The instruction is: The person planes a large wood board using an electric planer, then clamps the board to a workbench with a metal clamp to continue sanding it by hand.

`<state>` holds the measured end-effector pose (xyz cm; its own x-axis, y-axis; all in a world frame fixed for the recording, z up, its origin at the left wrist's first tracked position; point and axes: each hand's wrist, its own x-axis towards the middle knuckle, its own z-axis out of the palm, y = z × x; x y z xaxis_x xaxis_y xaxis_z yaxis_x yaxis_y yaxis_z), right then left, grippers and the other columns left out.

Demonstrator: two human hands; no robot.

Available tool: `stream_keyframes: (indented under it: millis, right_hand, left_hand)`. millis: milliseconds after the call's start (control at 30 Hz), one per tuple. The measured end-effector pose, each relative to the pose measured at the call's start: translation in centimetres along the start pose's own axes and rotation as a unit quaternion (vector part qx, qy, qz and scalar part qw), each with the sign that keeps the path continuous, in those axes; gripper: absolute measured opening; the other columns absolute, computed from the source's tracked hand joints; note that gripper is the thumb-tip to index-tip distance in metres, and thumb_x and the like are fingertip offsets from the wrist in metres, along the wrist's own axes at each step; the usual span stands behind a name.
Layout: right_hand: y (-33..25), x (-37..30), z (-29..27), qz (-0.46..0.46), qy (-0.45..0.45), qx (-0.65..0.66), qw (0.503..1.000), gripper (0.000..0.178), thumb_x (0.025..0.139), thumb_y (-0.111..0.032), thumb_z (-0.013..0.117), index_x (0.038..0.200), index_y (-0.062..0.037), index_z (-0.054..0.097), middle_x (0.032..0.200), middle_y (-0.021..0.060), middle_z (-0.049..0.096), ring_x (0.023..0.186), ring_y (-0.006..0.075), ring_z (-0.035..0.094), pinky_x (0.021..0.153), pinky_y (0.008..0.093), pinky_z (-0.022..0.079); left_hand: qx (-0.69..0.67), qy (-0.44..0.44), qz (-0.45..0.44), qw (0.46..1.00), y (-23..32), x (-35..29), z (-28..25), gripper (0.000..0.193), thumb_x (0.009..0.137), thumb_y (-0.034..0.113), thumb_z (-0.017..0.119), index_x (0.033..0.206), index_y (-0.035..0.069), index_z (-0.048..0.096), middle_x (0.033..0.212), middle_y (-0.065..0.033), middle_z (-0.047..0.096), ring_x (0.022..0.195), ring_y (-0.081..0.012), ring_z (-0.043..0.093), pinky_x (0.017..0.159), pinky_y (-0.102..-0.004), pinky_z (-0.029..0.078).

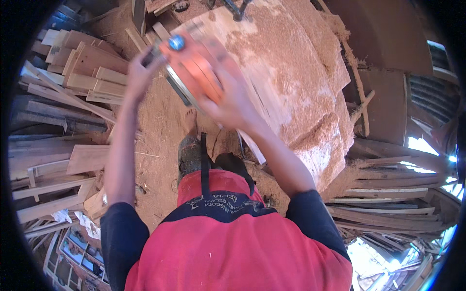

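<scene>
By the sawdust-strewn slab (276, 63), holding orange planer (196, 65) with long axis slanting forward-left to blue knob (176, 42). Grasping its rear in right grip (233, 104); cannot tell closure of left grip (141, 73), near front end.

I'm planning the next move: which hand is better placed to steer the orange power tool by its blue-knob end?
The left hand, probably: it is near the blue knob, though blur hides its grip. The right hand is toward the opposite end of the orange power tool.

The orange tool (200, 68) looks plastic, its blue knob (176, 42) glossy, the shirt (238, 252) matt cloth, the planks (99, 63) wood
</scene>
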<state>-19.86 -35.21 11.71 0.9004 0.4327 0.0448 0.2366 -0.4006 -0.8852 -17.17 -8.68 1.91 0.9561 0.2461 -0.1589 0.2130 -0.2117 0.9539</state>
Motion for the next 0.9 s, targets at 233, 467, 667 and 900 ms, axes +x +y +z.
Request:
stream_keyframes:
  millis: [233,467,667,900]
  right_hand:
    - [1.7,-29.0,-8.7,0.216,-0.066,-0.119,0.967,0.053,0.077,-0.015,0.075,0.126,-0.0031,0.059,0.089,0.0189,0.072,0.079,0.0376,0.072,0.068,0.0408,0.056]
    - [2.5,-37.6,-11.4,0.217,-0.024,-0.04,0.975,0.031,0.076,-0.011,0.072,0.105,-0.001,0.064,0.08,0.0173,0.07,0.077,0.0334,0.074,0.065,0.038,0.056]
    - [3.3,-31.5,-9.1,0.195,-0.042,-0.061,0.978,0.041,0.074,-0.011,0.074,0.111,-0.0013,0.061,0.083,0.0187,0.07,0.079,0.0342,0.073,0.066,0.0404,0.056]
    - [1.2,-13.7,-4.1,0.135,-0.041,-0.078,0.987,0.035,0.075,-0.012,0.073,0.106,-0.0004,0.061,0.084,0.0205,0.067,0.079,0.0388,0.068,0.07,0.0444,0.053]
  left_hand:
    - [-0.014,0.001,-0.032,0.999,-2.1,-27.1,17.6,0.091,0.071,0.035,0.087,0.14,-0.01,0.048,0.118,-0.0182,0.057,0.113,-0.0289,0.057,0.1,-0.0382,0.046]
    - [0.039,-0.003,-0.048,0.998,0.1,-35.4,21.8,0.096,0.069,0.037,0.091,0.145,-0.004,0.047,0.117,-0.0152,0.054,0.112,-0.0273,0.055,0.101,-0.0365,0.043]
    - [0.004,0.02,-0.059,0.998,-1.9,-28.6,18.9,0.096,0.068,0.044,0.091,0.137,-0.011,0.052,0.116,-0.0194,0.055,0.112,-0.0297,0.056,0.1,-0.0371,0.045]
    - [-0.026,0.047,-0.034,0.998,-2.2,-13.1,10.4,0.087,0.071,0.037,0.091,0.134,-0.01,0.055,0.122,-0.0195,0.066,0.112,-0.0221,0.064,0.098,-0.0336,0.05]
